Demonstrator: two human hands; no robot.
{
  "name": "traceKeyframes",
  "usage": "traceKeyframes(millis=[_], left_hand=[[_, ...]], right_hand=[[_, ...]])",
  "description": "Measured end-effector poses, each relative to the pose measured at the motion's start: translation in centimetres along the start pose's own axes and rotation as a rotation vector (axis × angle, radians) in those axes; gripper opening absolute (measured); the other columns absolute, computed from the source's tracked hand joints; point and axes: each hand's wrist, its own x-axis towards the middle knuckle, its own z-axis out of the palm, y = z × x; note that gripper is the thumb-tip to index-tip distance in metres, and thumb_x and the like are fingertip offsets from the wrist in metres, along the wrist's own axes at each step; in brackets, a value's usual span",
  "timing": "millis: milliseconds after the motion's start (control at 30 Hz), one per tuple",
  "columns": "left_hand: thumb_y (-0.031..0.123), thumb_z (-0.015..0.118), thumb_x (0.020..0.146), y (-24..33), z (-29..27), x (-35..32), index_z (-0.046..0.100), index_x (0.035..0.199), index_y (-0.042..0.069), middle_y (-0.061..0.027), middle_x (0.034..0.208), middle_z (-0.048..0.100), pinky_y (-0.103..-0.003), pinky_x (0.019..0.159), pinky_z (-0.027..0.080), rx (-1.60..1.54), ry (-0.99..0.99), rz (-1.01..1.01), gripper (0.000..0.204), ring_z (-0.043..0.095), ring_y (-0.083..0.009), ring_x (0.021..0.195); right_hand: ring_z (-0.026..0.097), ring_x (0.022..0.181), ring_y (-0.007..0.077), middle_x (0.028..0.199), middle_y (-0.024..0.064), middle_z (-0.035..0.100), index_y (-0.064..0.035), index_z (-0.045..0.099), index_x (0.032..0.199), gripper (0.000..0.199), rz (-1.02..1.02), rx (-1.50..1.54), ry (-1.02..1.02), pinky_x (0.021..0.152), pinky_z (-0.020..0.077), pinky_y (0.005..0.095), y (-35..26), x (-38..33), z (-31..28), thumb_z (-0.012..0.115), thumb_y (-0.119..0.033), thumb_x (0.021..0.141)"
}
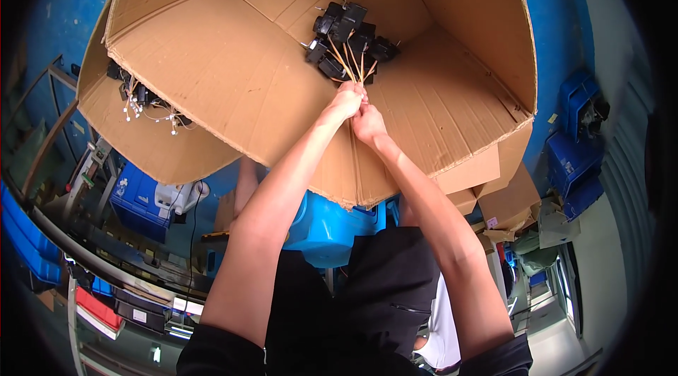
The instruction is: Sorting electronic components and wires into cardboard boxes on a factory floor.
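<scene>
Both arms reach into a large open cardboard box [212, 72]. A cluster of black plastic parts with thin metal pins [349, 30] lies against its inner wall; their exact kind is unclear. Pale tan wires [347, 61] run from these parts and gather into one bundle toward me. Around that bundle my left hand [346, 100] is closed. My right hand [369, 124] sits just below and touches the left, its fingers curled in on the same wires. The wire ends are hidden within my hands.
More black parts with white-tipped wires [148, 97] lie on a cardboard flap at left. Below the box is a blue plastic stool or bin [321, 227]. Blue crates [141, 199] and a metal-framed rack [120, 249] stand left. Smaller cartons [512, 196] and blue bins [575, 157] are at right.
</scene>
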Motion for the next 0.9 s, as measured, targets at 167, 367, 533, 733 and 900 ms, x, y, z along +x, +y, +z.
traceKeyframes(millis=[167,367,533,733,900], left_hand=[[0.019,0.046,0.094,1.3,-1.0,-0.4,0.057,0.094,-0.006,-0.0137,0.080,0.062,-0.032,0.060,0.053,0.020,-0.033,-0.004,0.028,0.060,-0.0214,0.066],[0.020,0.046,0.095,3.7,-2.1,-1.7,0.057,0.098,-0.007,-0.0162,0.083,0.061,-0.034,0.059,0.054,0.055,-0.098,-0.024,0.030,0.060,-0.0238,0.069],[0.021,0.046,0.094,4.2,-2.6,-2.1,0.058,0.096,-0.005,-0.0156,0.084,0.062,-0.034,0.058,0.053,0.000,-0.087,-0.100,0.029,0.060,-0.0234,0.070],[0.023,0.045,0.094,4.3,-2.3,-1.0,0.060,0.090,0.000,-0.0129,0.084,0.063,-0.033,0.057,0.051,-0.142,-0.044,-0.229,0.027,0.059,-0.0210,0.070],[0.024,0.044,0.093,2.3,-2.6,-0.5,0.061,0.086,0.005,-0.0107,0.085,0.064,-0.032,0.056,0.049,-0.243,0.007,-0.366,0.026,0.057,-0.0191,0.070]], right_hand=[[0.054,0.049,0.0225,0.070,0.0134,0.060,0.0023,0.063,0.087,0.031,0.080,0.172,-0.133,0.048,0.0491,0.0338,-0.1,0.3,-1.5,0.042,-0.020,0.093],[0.052,0.049,0.0201,0.070,0.0123,0.059,0.0017,0.063,0.087,0.030,0.119,0.089,-0.266,0.047,0.0479,0.0324,-1.9,0.8,-4.5,0.043,-0.019,0.093],[0.057,0.056,0.0230,0.072,0.0126,0.061,0.0001,0.064,0.086,0.029,0.163,0.187,-0.200,0.053,0.0499,0.0346,-2.6,0.8,-4.7,0.043,-0.019,0.092],[0.060,0.069,0.0269,0.077,0.0123,0.063,-0.0016,0.063,0.090,0.026,0.067,0.024,-0.158,0.065,0.0511,0.0369,-0.6,-0.3,-1.3,0.045,-0.020,0.090],[0.060,0.072,0.0289,0.078,0.0119,0.064,-0.0034,0.061,0.096,0.023,-0.014,-0.195,-0.161,0.071,0.0498,0.0375,-3.0,-1.5,1.6,0.047,-0.019,0.088]])
